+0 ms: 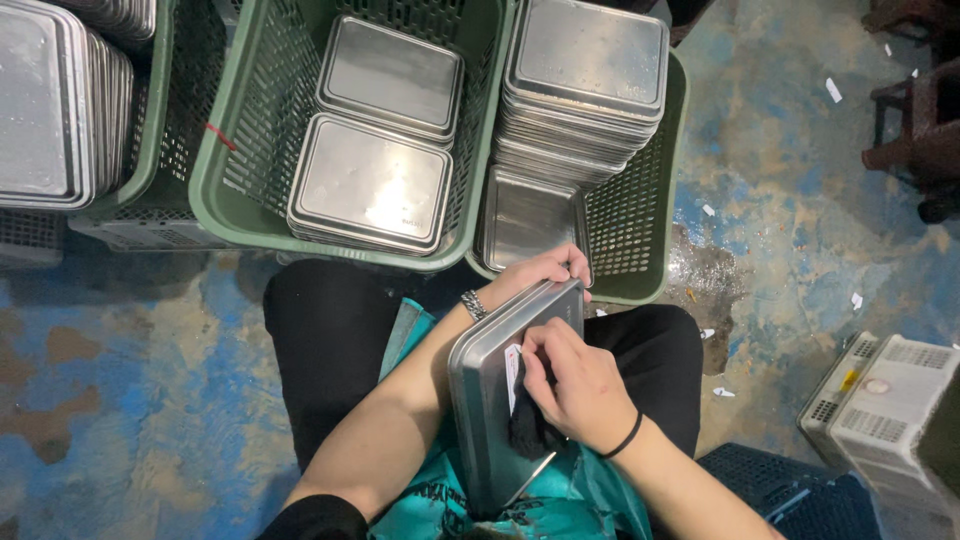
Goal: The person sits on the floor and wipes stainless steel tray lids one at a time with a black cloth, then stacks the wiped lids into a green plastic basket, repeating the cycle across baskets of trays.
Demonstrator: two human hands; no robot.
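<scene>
A rectangular steel tray (485,400) rests tilted on my lap, its underside facing up. My left hand (545,268) grips the tray's far edge, a chain bracelet on the wrist. My right hand (575,385) presses on the tray with a dark cloth (525,425) bunched under the palm, fingertips at a white sticker (512,370) on the metal. A thin black band circles the right wrist.
Three green plastic baskets (215,190) stand ahead, holding stacked steel trays (585,80) and trays (370,185); more trays stand on edge (45,100) at far left. A white crate (885,400) and a dark blue crate (770,480) sit at right. Blue-stained floor with paper scraps.
</scene>
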